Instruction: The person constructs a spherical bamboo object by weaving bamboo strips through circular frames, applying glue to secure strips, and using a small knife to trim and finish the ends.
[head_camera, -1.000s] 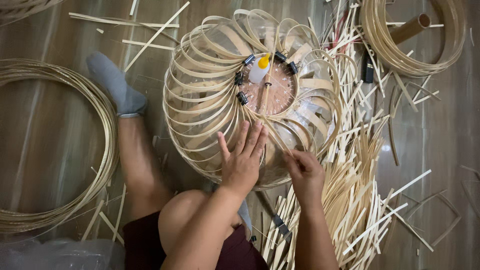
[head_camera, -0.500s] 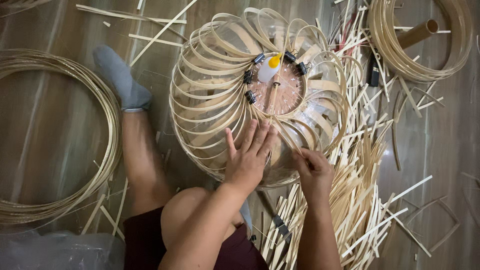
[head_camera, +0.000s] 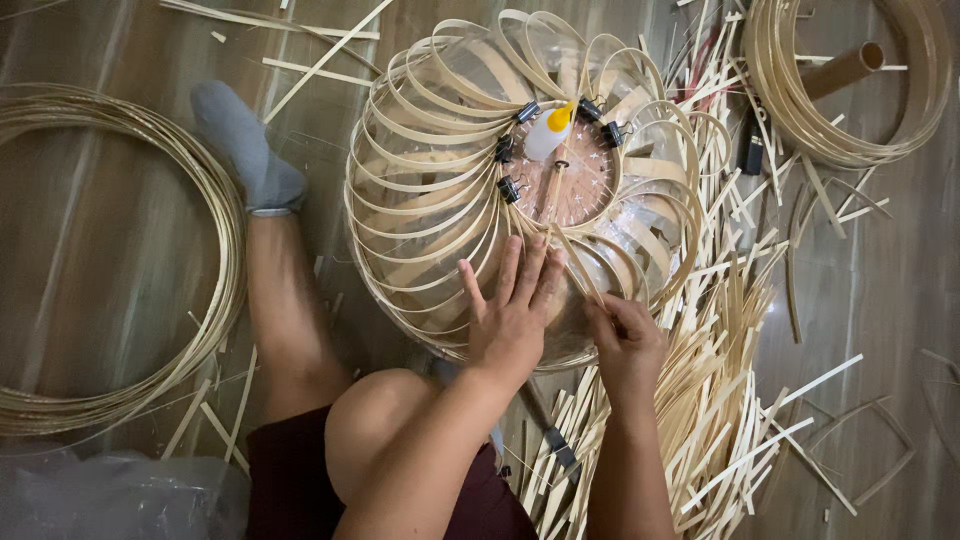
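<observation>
At frame centre, the left hand (head_camera: 512, 312) lies flat with fingers spread on the near edge of the domed bamboo-strip frame (head_camera: 430, 200), while the right hand (head_camera: 625, 335) pinches a thin bamboo strip (head_camera: 575, 262) just beside it. Loose strips (head_camera: 720, 400) crowd the lower right; the wooden floor (head_camera: 110, 250) inside the coil (head_camera: 215, 210) at left lies open

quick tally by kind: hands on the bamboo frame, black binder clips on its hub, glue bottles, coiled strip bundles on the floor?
Hands on the bamboo frame: 2 (left hand, right hand)
Black binder clips visible on the hub: 5
Glue bottle: 1
Coiled strip bundles: 2
Total: 10
</observation>
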